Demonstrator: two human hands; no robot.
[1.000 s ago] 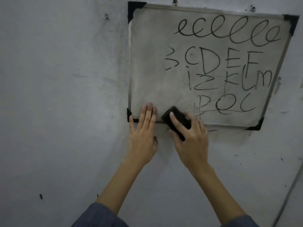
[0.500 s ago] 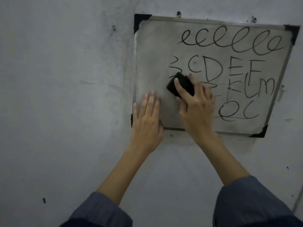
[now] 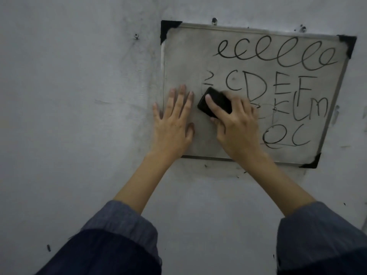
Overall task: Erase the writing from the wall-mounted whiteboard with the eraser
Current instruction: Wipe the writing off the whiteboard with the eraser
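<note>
The black eraser (image 3: 215, 102) lies flat against the whiteboard (image 3: 184, 56), in the board's left half a little below mid-height, tilted so its long side runs from about 10 o'clock to 4 o'clock. The right hand (image 3: 236, 124) has its grip clamped on it: fingers curl over the top face and the thumb sits at the lower edge. Just beside the eraser, at its 9 o'clock, the left hand (image 3: 172, 124) lies flat with fingers straight and spread, grip apart, holding nothing; its palm covers the board's left frame edge, so it rests partly on the board and partly on the wall (image 3: 69, 116).

Writing (image 3: 278, 54) fills the board from the eraser's 12 o'clock round to its 4 o'clock: a row of loops along the top, capital letters beneath, and curved strokes near the bottom. The area at the eraser's 3 o'clock looks smeared. Black corner caps (image 3: 167, 29) mark the frame. Both forearms enter from 6 o'clock in blue-grey sleeves (image 3: 123, 221).
</note>
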